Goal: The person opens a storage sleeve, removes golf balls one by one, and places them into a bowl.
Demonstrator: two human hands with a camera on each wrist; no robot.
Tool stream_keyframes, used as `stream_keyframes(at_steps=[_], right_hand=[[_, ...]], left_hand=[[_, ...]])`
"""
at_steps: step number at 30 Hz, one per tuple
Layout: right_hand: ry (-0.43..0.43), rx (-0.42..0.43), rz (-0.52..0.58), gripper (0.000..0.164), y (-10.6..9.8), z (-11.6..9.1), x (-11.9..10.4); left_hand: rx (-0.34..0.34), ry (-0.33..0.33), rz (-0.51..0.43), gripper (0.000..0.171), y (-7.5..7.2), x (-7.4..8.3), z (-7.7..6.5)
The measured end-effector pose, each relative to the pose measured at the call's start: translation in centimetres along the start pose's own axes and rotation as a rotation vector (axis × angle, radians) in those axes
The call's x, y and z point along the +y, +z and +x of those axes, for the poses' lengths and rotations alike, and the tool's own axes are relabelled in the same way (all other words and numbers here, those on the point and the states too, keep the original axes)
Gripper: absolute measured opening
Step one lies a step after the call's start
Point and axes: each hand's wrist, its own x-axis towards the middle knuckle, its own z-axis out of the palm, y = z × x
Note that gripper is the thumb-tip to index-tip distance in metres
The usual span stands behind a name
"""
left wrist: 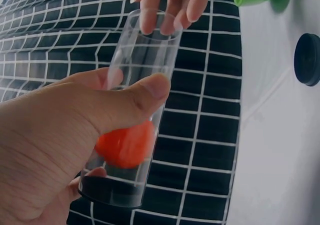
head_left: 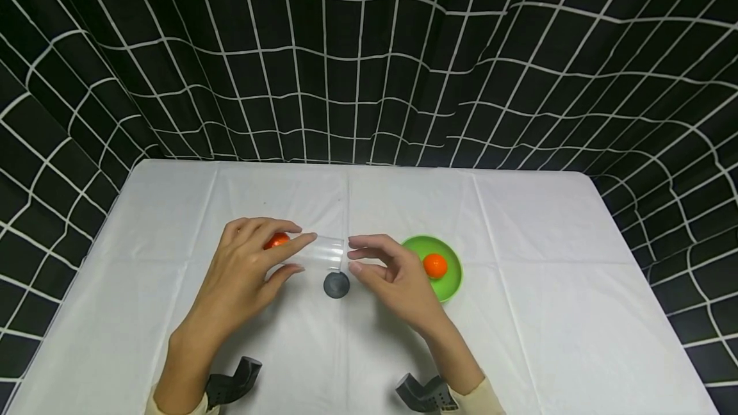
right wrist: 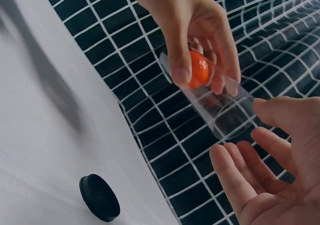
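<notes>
My left hand grips a clear plastic tube, held on its side above the table in the head view. An orange ball sits inside it, near the black closed end. The tube's uncapped mouth faces my right hand. Loosely bent, the right fingers surround the space at the rim and hold nothing; whether a fingertip touches the rim I cannot tell. A black round cap lies on the white cloth below the tube's mouth.
Just right of my right hand stands a green bowl with another orange ball in it. A white cloth covers the table. Black curtain with a white grid encloses the back and sides.
</notes>
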Motion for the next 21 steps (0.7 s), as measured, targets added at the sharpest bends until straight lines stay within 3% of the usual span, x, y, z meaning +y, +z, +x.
stream_keyframes(at_steps=[21], right_hand=[[0.045,-0.015,0.004,0.042,0.32,-0.10,0.14]], left_hand=[[0.015,0.000,0.004,0.055,-0.30,-0.02,-0.15]])
